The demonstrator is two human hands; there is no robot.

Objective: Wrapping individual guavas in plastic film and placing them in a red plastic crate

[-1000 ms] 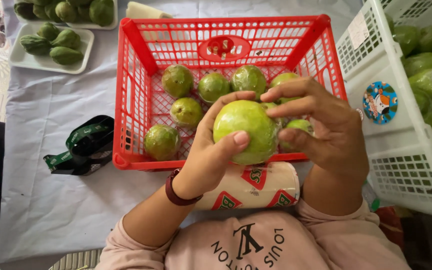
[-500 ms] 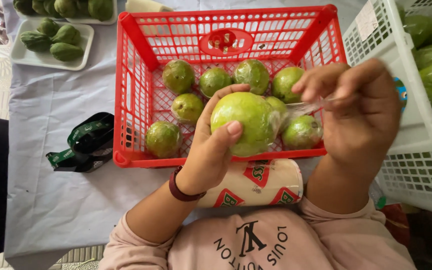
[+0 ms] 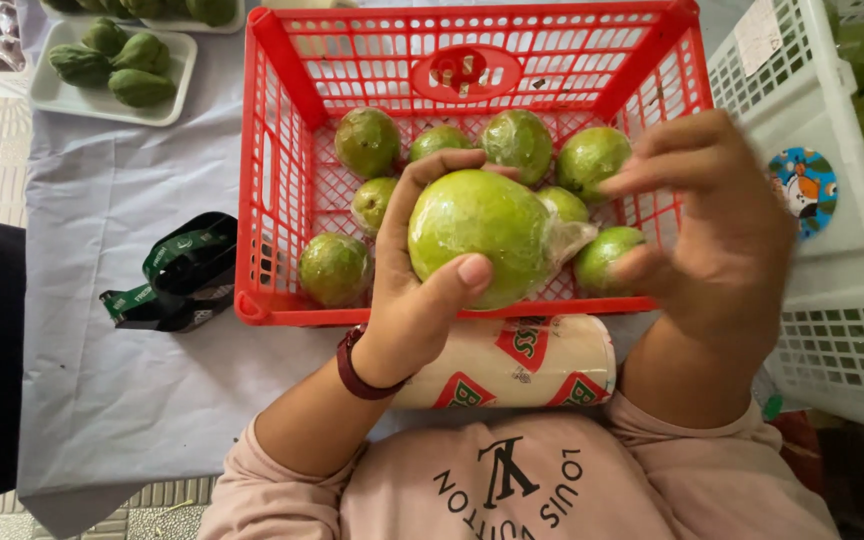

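Note:
My left hand (image 3: 407,300) is shut on a large round green fruit (image 3: 477,235) covered in clear film, held just above the near rim of a red plastic crate (image 3: 262,150). A short tail of film (image 3: 574,240) sticks out on the fruit's right side. My right hand (image 3: 722,240) hovers right beside that tail, blurred, its fingers spread with nothing gripped between them. Several similar wrapped green fruits (image 3: 367,140) lie in the crate behind. A roll of cling film (image 3: 512,360) lies between the crate and my chest.
A white crate (image 3: 832,280) with more green fruit stands on the right. At the back left, a white tray (image 3: 47,95) holds darker green fruits. A green and black strap bundle (image 3: 177,275) lies on the pale cloth (image 3: 132,380) left of the red crate.
My right hand pulled the film out to the right, then released its pinch and spread its fingers. The left hand has kept hold of the fruit.

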